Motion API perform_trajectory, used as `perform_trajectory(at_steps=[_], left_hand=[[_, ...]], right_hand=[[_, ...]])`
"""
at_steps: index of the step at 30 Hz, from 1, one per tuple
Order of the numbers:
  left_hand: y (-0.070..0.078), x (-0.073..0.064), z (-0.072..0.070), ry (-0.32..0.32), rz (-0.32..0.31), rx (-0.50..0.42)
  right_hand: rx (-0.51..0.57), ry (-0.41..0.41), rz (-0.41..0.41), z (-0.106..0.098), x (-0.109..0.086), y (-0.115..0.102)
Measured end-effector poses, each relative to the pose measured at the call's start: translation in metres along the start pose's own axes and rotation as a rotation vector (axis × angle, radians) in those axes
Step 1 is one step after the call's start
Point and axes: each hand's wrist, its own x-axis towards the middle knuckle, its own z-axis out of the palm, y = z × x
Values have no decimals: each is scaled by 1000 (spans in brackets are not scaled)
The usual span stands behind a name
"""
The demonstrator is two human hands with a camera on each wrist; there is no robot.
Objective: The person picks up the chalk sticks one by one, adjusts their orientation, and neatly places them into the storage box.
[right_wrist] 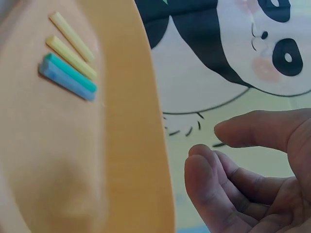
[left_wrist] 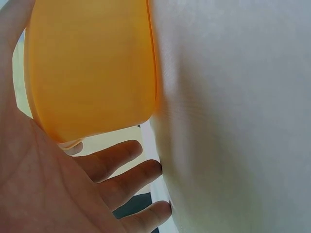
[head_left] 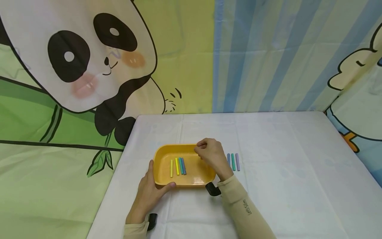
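A shallow yellow-orange tray (head_left: 194, 181) sits on the white table, with coloured chalk-like sticks inside: two yellow sticks (head_left: 171, 168), a teal stick (head_left: 181, 166) and a blue stick (right_wrist: 68, 82) lying side by side. At the tray's front left corner is my left hand (head_left: 150, 191); its thumb lies along the front rim and its extended fingers touch the left side. My right hand (head_left: 212, 156) hovers over the tray's right end. In the right wrist view a gap separates its thumb from its bent fingers, with nothing held between them.
Right of the tray, a blue stick (head_left: 228, 159), a green stick (head_left: 233, 162) and a purple stick (head_left: 237, 162) lie on the white table (head_left: 283, 186). Behind the table hangs a printed curtain (head_left: 191, 66) with a panda and blue stripes.
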Motion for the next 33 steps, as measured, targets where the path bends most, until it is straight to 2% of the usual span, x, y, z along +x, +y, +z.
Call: perform_trajectory(at_steps=[10, 23, 33], left_hand=[[-1, 0, 1, 3, 4, -3], [-2, -1, 1, -1, -9, 5], [-1, 0, 0, 2, -1, 5]], right_hand=[[-48, 65, 12, -32, 0, 11], [-124, 159, 117, -83, -5, 42], [-118, 149, 228, -106, -11, 65]])
